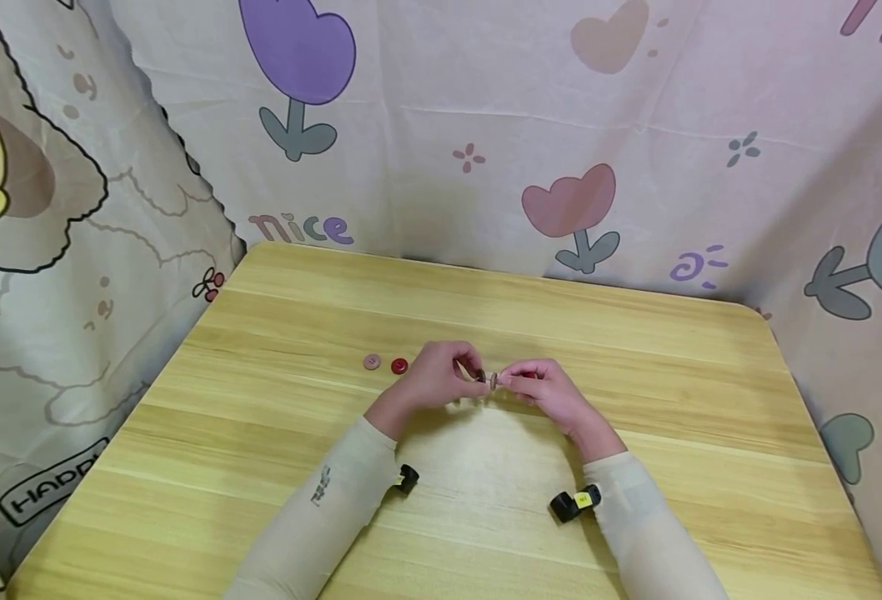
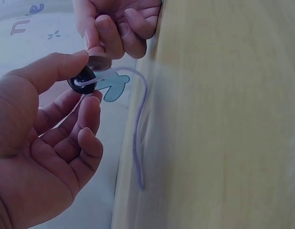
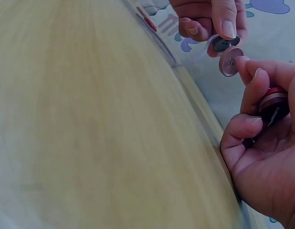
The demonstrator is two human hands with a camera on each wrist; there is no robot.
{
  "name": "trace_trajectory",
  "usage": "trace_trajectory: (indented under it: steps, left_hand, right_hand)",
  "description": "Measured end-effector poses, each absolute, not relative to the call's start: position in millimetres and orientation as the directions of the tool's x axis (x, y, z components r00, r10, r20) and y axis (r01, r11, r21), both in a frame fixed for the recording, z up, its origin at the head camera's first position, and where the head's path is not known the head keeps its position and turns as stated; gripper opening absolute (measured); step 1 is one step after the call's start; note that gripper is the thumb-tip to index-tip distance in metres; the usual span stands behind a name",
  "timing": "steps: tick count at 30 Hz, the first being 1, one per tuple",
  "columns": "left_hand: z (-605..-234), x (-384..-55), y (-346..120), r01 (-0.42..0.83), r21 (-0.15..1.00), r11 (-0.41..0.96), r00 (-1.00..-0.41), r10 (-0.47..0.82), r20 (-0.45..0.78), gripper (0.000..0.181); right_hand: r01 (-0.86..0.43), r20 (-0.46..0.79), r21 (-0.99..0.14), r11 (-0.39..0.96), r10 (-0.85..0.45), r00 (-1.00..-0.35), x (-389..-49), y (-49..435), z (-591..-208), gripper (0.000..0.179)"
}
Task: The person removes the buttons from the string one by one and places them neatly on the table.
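Over the middle of the table, my left hand (image 1: 435, 375) pinches a black button (image 2: 84, 86) between thumb and fingertips. A pale cord (image 2: 137, 124) passes through that button and its free end hangs down in the left wrist view. Just beside it, the fingertips of my right hand (image 1: 549, 390) hold a pinkish-brown button (image 3: 228, 64) nearly edge to edge with the black one. Whether the cord passes through this brown button cannot be told. Curled fingers of the right hand also hold a stack of red, brown and dark buttons (image 3: 275, 101) against the palm, partly hidden.
To the left of my left hand, a pink button (image 1: 372, 362) and a red button (image 1: 399, 366) lie on the wooden table (image 1: 298, 292). A printed cloth (image 1: 441, 100) hangs behind the table. Small black cameras (image 1: 564, 507) are worn at both wrists.
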State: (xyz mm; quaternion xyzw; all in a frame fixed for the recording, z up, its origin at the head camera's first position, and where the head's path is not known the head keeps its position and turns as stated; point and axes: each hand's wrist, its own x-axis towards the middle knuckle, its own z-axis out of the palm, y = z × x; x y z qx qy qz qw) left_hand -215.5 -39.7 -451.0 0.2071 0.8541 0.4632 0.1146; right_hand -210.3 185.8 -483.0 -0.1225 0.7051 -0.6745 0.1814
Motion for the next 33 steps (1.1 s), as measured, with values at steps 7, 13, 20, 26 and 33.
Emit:
trace_trajectory:
  steps: [7,13,20,26,33]
  left_hand:
    - [-449.3,-216.2,-44.8,0.294,0.815,0.499,-0.896,0.44,0.054,0.024]
    - [-450.9,-216.3,-46.5,0.333,0.769,0.545,-0.908,0.404,0.107,0.023]
    - [-453.4,-214.1,-54.5,0.3,0.779,0.55,-0.921,0.381,0.086,0.022]
    - [-450.5,-211.4,-68.1,0.246,0.779,0.576,-0.942,0.331,0.053,0.024]
    - [-445.3,-211.3,-83.9,0.179,0.712,0.679,-0.972,0.232,0.022,0.024]
  right_hand:
    - [0.079,-0.092,-0.996,0.049,-0.414,-0.906,-210.5,186.2,-482.7,0.026]
    - [0.09,-0.103,-0.995,0.051,-0.417,-0.903,-209.5,186.0,-482.2,0.025]
    - [0.088,-0.104,-0.994,0.057,-0.417,-0.903,-209.4,185.6,-481.2,0.027]
    - [0.097,-0.115,-0.993,0.066,-0.409,-0.905,-208.9,185.3,-480.4,0.028]
    - [0.09,-0.106,-0.994,0.058,-0.408,-0.907,-207.6,184.9,-479.3,0.027]
